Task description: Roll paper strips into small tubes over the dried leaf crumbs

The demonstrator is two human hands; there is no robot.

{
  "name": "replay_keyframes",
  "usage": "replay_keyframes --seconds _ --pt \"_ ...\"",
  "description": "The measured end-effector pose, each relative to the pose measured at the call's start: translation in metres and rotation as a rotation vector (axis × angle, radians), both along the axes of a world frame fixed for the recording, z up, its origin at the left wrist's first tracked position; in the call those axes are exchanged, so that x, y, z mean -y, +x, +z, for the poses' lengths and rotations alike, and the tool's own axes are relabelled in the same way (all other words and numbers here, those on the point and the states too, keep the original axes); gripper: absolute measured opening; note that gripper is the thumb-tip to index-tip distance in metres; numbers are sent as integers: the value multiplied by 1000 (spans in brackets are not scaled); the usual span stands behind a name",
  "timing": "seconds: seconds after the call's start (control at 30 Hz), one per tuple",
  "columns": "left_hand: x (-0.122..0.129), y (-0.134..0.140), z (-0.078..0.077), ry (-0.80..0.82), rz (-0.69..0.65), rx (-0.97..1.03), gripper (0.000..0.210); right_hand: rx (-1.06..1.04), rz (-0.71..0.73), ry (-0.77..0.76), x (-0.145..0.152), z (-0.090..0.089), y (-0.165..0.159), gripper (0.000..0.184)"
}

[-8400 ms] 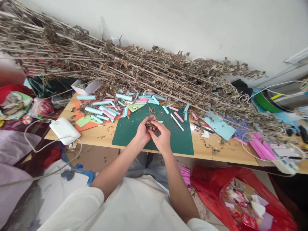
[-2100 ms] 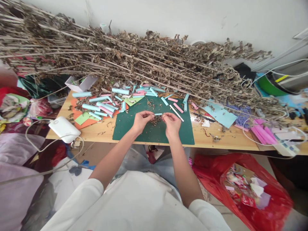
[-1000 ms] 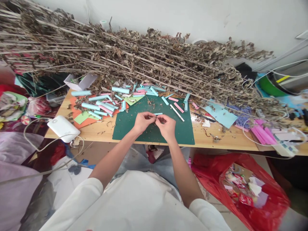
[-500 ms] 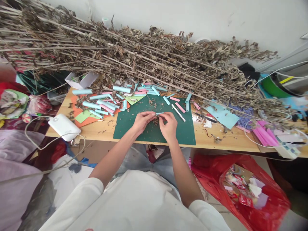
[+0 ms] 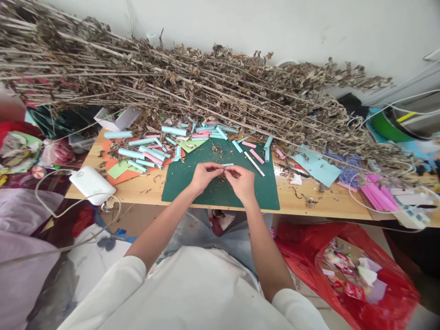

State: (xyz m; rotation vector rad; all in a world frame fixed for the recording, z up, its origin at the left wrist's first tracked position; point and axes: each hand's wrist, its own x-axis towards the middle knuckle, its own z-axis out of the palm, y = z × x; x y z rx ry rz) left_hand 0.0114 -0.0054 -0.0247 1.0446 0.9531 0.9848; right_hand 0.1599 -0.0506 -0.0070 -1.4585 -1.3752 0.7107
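Over the green cutting mat, my left hand and my right hand meet fingertip to fingertip. Both are closed in a pinch. What sits between the fingers is too small and too covered to make out. Just beyond the fingertips shows a thin light-blue paper tube, partly hidden; I cannot tell whether a finger touches it. Dry leaf crumbs are scattered on the mat. Right of my right hand lie a white tube and a pink paper tube.
Dried leafy stalks spread along the back of the wooden table. Several blue tubes lie on orange paper at left, near a white corded device. Blue paper is at right; a red bag of scraps hangs below.
My fingertips have come together. The blue tube, earlier between them, now shows behind them. The view has shifted slightly.
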Motion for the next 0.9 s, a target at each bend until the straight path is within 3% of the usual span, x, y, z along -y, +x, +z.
replay_keyframes --seconds 0.2,0.37,0.43,0.53,0.67,0.8,0.9 --pt "0 2 2 167 -34 -211 16 144 -73 48 3 0 -10 10" --pt "2 6 5 12 99 18 20 -287 -292 4 -7 -12 -18 15" --pt "0 3 2 -48 150 96 25 -365 -353 22 -10 -15 -14 19" --pt "-4 -3 -1 -80 150 95 31 -201 -268 25 -10 -16 -4 17" --pt "-5 -4 -1 7 84 -20 27 133 -79 65 -4 -14 5 14" --pt "-4 0 0 125 75 -65 21 167 -33 111 -2 -9 6 17" --pt "-4 3 0 96 61 -53 22 115 -19 101 -1 -4 4 19"
